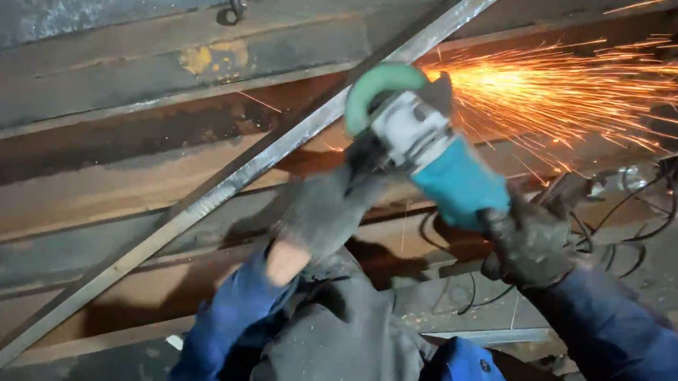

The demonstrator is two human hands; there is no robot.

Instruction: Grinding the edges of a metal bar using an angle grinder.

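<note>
Angle grinder point(432, 154): matt turquoise plastic body, dull grey cast-metal head, smooth green-painted guard. Left hand point(322, 213): grey knitted cloth glove, coarse weave, bare wrist below it. Right hand point(529, 246): dark knitted cloth glove, grimy and rough. Steel strip point(216, 192): long flat metal, pale grey with a scuffed, faintly shiny face. Steel beams point(117, 114): heavy metal, rust-brown and mottled, matt and pitted. Sleeves point(627, 355): blue woven work cloth, matt. Cables point(639, 217): thin, dark, smooth-coated.
</note>
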